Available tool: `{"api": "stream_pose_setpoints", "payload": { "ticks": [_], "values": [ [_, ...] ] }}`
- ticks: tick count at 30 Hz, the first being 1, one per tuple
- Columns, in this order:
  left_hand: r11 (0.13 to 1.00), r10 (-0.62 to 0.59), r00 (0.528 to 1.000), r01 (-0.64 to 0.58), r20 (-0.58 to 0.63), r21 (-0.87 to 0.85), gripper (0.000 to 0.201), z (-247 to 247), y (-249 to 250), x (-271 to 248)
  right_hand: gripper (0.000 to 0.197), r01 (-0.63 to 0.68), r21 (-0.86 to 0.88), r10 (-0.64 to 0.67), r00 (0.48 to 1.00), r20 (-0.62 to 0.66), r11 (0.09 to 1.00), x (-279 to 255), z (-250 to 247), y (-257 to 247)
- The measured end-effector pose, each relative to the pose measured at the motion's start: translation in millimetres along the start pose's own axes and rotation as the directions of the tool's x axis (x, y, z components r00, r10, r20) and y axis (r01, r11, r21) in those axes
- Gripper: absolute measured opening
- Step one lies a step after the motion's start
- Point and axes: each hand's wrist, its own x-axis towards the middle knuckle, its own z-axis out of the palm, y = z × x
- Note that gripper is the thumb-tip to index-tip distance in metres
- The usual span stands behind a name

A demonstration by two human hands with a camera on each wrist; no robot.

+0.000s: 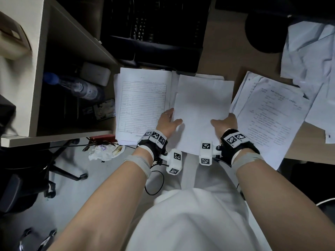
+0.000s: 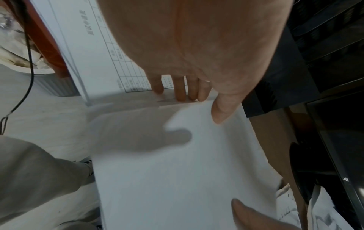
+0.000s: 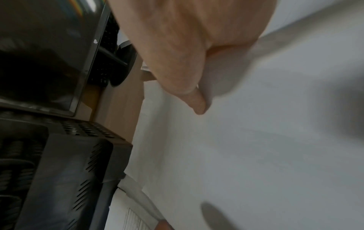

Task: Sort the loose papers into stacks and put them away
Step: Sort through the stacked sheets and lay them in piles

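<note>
Both hands are clamped on one bundle of blank white sheets (image 1: 203, 113): the left hand (image 1: 167, 122) pinches its left edge and the right hand (image 1: 225, 124) pinches its right edge, thumbs lying on top and the other fingers tucked beneath. In the left wrist view the fingers (image 2: 180, 90) reach under the paper edge while the thumb presses from above. The bundle sits at the near edge of the table (image 1: 217, 57), its lower part overhanging toward the person's lap, and it appears to be partly lifted, though the views do not settle that.

To its left lies a stack topped by a printed form (image 1: 143, 104); to its right a fanned stack of text pages (image 1: 272, 116), and farther right a heap of crumpled loose sheets (image 1: 311, 57). Behind the papers stands a black mesh file tray (image 1: 155, 28).

The step in hand looks like squaring up the blank-sheet stack. The next move probably calls for tapping or aligning its edges, then carrying it level with both hands to its place, perhaps the tray, without letting sheets slide apart. The crumpled heap is not yet sorted, so the task seems well short of finished
</note>
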Motion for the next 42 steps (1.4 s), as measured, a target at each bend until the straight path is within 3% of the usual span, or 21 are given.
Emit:
{"api": "stream_pose_setpoints", "payload": {
  "ticks": [6,7,10,13,17,23,26,30,34,39,42],
  "values": [
    [0.989,0.042,0.995,-0.028,-0.089,0.145,0.064,-2.3,-4.3,-0.4,0.047,-0.034,-0.022,0.032,0.996,-0.089,0.999,0.3,-19.5,20.5],
    [0.988,0.037,0.996,-0.025,-0.078,0.151,0.067,-1.8,-3.0,-0.9,0.048,-0.031,-0.012,0.030,0.997,-0.069,0.999,-0.3,-21.0,22.1],
    [0.997,-0.001,1.000,0.002,-0.009,0.072,0.066,4.0,3.4,-6.5,0.074,0.004,0.036,-0.004,1.000,0.000,0.999,-2.6,-18.2,23.5],
    [0.999,-0.042,0.999,0.041,0.008,0.012,0.068,8.9,6.8,-7.5,0.084,0.045,0.068,-0.049,0.997,0.057,0.997,-3.6,-11.0,16.1],
    [0.998,-0.061,0.998,0.062,0.028,-0.024,0.059,5.6,6.7,-11.4,0.070,0.032,0.036,-0.035,0.996,0.079,0.999,-1.4,-4.4,5.4],
    [0.983,-0.065,0.997,0.058,0.034,0.175,0.050,-13.8,1.3,-22.0,0.060,0.043,-0.050,-0.044,0.999,-0.017,0.998,5.0,-0.1,12.9],
    [0.956,-0.111,0.993,0.096,0.038,0.277,0.061,-20.7,-4.1,-24.6,0.060,0.060,-0.071,-0.061,0.998,-0.014,0.996,4.6,4.4,13.6],
    [0.925,-0.134,0.991,0.132,-0.017,0.356,0.042,-22.8,-9.0,-20.9,0.062,0.082,-0.084,-0.083,0.996,-0.014,0.993,0.3,10.3,5.8],
    [0.961,-0.103,0.995,0.101,-0.003,0.257,0.045,-16.3,-1.7,-24.5,0.066,0.104,-0.053,-0.107,0.993,-0.047,0.993,-2.0,1.8,0.0],
    [0.994,-0.007,0.993,0.020,-0.119,0.105,0.053,5.8,18.0,-24.6,0.064,0.153,0.002,-0.152,0.985,-0.083,0.988,-5.8,-35.0,10.1],
    [0.989,0.078,0.987,-0.059,-0.138,0.134,0.048,38.4,42.7,-23.3,0.064,0.128,0.020,-0.124,0.982,-0.145,0.992,-2.4,-72.2,26.3]
  ]
}}
